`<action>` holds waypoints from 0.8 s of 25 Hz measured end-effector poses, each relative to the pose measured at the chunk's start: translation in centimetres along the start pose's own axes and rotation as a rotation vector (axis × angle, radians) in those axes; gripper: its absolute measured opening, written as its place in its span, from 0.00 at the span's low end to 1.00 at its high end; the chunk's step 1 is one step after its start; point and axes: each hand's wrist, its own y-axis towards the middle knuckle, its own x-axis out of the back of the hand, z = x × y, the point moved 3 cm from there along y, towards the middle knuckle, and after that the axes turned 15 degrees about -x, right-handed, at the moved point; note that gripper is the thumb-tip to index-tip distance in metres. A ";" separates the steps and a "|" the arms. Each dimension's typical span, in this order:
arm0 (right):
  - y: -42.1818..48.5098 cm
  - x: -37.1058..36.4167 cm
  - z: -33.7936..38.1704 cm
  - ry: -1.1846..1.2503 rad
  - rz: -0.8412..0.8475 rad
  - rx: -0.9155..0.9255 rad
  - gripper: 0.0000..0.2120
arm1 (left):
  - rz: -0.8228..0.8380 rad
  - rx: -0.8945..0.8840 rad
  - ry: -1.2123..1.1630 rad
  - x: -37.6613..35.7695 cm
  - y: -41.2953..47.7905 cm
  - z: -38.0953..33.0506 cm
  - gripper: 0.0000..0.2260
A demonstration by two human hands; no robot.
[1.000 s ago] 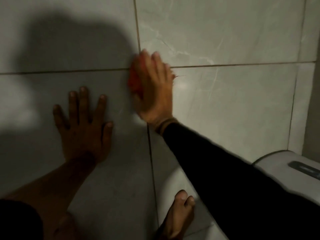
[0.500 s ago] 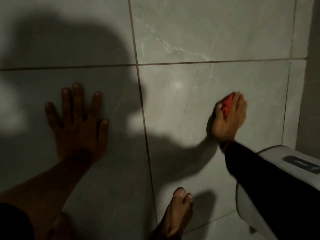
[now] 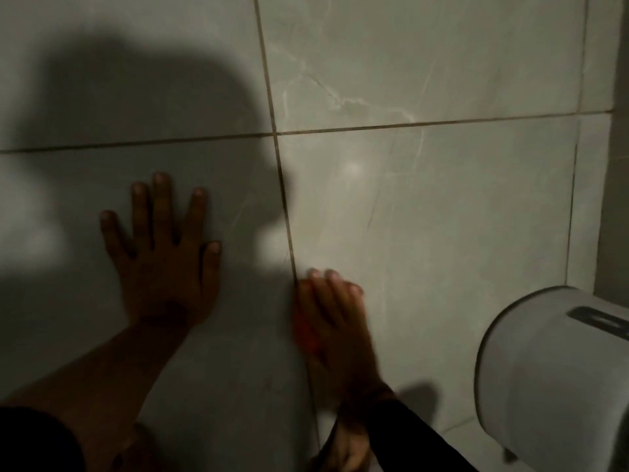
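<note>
Left hand (image 3: 163,267): fingers spread straight, pressing flat on tiled wall (image 3: 442,216).
Right hand (image 3: 332,321): showing blurred, fingers straight, pressing red pad (image 3: 301,330) against the wall's grout line; pad mostly hiding under palm.
White fixture (image 3: 544,369): running off frame.

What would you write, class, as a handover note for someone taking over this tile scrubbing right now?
Left hand: flat, fingers spread, braced on the tiles.
Right hand: presses a red scrub pad against the vertical grout line; motion-blurred.
Done: the pictures cannot show which tiles are clean.
Left: probably scrub the rest, minding the white dispenser at right.
</note>
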 end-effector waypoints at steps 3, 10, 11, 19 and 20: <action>0.3 2.2 -7.9 -0.039 -0.083 -0.373 0.33 | 0.009 -0.010 0.000 0.2 0.0 0.0 0.34; 20.5 7.2 -5.5 0.081 -0.388 -0.356 0.37 | 0.007 0.001 0.011 -0.1 0.0 0.1 0.34; 18.4 5.7 -3.6 0.022 -0.336 -0.238 0.37 | 0.009 0.000 0.005 -0.2 0.0 0.1 0.34; 9.3 6.4 -12.2 0.150 -0.213 -0.589 0.36 | 0.038 0.007 0.004 -0.2 0.0 0.3 0.34; 13.2 7.8 -12.1 0.198 -0.268 -0.663 0.36 | 0.038 0.001 0.007 -0.1 -0.1 0.3 0.33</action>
